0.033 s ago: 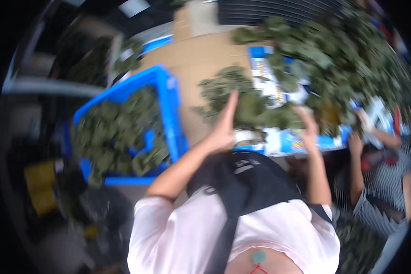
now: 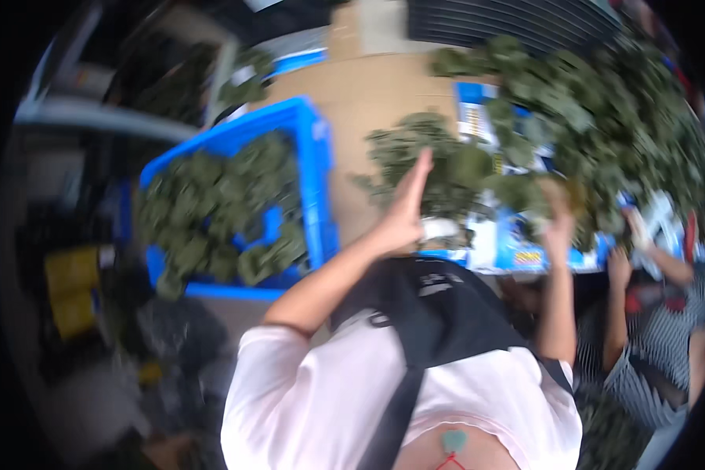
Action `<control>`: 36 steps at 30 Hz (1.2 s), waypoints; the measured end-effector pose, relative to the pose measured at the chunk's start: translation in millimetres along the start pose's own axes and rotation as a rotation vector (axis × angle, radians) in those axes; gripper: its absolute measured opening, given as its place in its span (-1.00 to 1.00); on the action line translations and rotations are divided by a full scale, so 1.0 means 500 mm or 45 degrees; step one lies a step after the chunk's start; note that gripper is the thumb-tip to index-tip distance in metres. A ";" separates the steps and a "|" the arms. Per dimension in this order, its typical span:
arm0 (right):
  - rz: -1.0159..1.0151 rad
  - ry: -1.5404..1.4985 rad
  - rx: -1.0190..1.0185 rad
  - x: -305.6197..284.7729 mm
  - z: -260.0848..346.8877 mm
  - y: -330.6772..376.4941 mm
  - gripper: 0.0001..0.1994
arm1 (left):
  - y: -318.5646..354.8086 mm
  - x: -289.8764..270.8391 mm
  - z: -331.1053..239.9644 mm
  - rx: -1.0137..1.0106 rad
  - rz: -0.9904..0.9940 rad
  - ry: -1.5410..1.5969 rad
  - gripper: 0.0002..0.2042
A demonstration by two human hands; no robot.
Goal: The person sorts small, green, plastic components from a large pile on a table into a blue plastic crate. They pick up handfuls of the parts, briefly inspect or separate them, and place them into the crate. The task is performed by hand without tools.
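Both my hands were raised into the leafy greens (image 2: 446, 168) heaped on the bench (image 2: 360, 102). Left hand (image 2: 406, 205) flat, fingers open, pointing up-right. Right hand (image 2: 558, 215) blurred, grip unclear. Heap's axis unclear.

A blue crate (image 2: 315, 164) filled with green leaves (image 2: 219, 211) sits left of the brown table (image 2: 360, 94). Below the crate's left corner stands a yellow container (image 2: 70, 290).

White short-sleeved shirt (image 2: 321, 392), black apron (image 2: 439, 313) with strap, seemingly; bare forearms
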State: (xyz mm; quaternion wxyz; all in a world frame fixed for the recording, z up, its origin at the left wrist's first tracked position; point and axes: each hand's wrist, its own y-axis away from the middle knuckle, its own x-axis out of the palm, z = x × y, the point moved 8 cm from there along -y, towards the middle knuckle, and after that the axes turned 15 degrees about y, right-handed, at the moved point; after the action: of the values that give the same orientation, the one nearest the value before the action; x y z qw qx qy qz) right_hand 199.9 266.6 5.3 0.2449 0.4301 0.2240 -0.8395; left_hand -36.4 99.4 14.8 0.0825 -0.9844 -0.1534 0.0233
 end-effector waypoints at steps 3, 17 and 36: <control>-0.457 0.102 -0.095 -0.054 -0.091 -0.084 -0.36 | 0.041 -0.109 -0.023 -0.046 -0.167 -0.143 -0.08; -0.134 0.649 -0.184 0.058 -0.045 -0.080 -0.35 | 0.452 -0.496 -0.011 -0.865 -0.179 -1.236 -0.25; 0.444 -0.822 -0.132 0.205 0.391 0.133 -0.12 | 0.200 -0.032 -0.030 -0.335 -0.263 0.397 0.02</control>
State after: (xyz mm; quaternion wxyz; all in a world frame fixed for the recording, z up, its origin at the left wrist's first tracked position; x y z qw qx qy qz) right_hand 67.9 77.6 12.4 0.4639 0.1617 0.1008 -0.8651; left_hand -20.8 -1.8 12.9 -0.0218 -0.9574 -0.2406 -0.1579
